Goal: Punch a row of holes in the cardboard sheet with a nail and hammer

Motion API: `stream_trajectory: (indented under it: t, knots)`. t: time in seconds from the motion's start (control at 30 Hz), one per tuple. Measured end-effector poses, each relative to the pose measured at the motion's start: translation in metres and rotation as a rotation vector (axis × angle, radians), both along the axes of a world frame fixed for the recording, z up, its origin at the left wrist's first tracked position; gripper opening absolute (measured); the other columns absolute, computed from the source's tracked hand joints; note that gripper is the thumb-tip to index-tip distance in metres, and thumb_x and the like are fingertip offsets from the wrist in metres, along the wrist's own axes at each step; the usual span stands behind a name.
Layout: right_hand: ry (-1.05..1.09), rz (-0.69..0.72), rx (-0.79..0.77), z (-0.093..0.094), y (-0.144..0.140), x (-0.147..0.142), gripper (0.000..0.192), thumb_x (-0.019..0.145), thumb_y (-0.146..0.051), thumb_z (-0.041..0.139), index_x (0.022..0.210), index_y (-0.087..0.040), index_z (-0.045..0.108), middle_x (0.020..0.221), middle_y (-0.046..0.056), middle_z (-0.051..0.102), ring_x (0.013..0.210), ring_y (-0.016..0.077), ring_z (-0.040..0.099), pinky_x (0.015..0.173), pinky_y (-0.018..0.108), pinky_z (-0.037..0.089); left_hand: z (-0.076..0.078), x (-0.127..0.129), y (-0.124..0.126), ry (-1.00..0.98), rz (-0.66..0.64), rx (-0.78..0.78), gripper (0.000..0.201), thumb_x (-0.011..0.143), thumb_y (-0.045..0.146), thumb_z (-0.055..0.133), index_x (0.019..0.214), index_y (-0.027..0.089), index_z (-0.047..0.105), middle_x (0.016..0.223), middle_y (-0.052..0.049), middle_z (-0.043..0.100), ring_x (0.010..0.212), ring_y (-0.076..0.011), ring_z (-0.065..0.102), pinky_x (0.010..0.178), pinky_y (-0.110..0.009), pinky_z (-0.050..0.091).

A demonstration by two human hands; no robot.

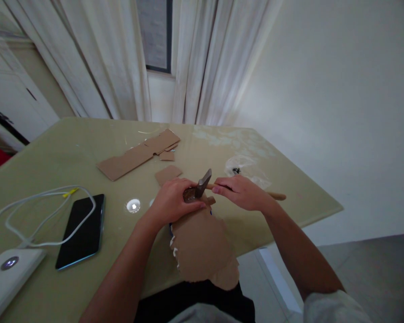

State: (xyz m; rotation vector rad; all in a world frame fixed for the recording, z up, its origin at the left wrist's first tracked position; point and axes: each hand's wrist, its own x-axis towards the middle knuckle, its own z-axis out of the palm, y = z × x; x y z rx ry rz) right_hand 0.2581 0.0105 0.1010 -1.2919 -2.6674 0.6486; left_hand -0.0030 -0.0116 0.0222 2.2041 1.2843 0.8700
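My right hand point(243, 192) grips the wooden handle of a hammer point(204, 183), whose dark metal head sits just above a small dark object. My left hand point(173, 200) pinches that small object against the top of a torn piece of brown cardboard point(202, 246). The cardboard hangs over the near table edge toward my lap. Both hands meet over the middle of the table's near side.
The yellowish table point(54, 152) carries a long cardboard strip point(138, 154) and small scraps, a black phone point(81, 231), a white cable point(37, 215), a white device point(6, 276), and a clear plastic bag point(244, 168). Curtains and a wall stand behind.
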Motion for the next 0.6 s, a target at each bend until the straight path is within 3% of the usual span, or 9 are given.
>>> stream_trajectory:
  t: [0.2, 0.6]
  knots:
    - [0.04, 0.009, -0.002, 0.0011, 0.0021, -0.0024, 0.043, 0.116, -0.05, 0.049, 0.088, -0.02, 0.064, 0.074, -0.001, 0.061, 0.069, 0.0159, 0.056, 0.07, 0.031, 0.031, 0.0005, -0.0006, -0.0006, 0.038, 0.015, -0.02, 0.039, 0.086, 0.059, 0.086, 0.104, 0.024, 0.08, 0.098, -0.006, 0.079, 0.091, -0.0277, 0.071, 0.079, -0.038, 0.048]
    - [0.021, 0.035, -0.005, -0.0014, 0.0042, -0.0021, 0.044, 0.115, -0.049, 0.049, 0.088, -0.019, 0.066, 0.078, 0.001, 0.064, 0.072, 0.0163, 0.058, 0.071, 0.03, 0.032, 0.0036, 0.0001, -0.0021, 0.027, 0.029, -0.04, 0.042, 0.085, 0.058, 0.087, 0.107, 0.023, 0.08, 0.101, -0.007, 0.081, 0.093, -0.0291, 0.073, 0.082, -0.039, 0.05]
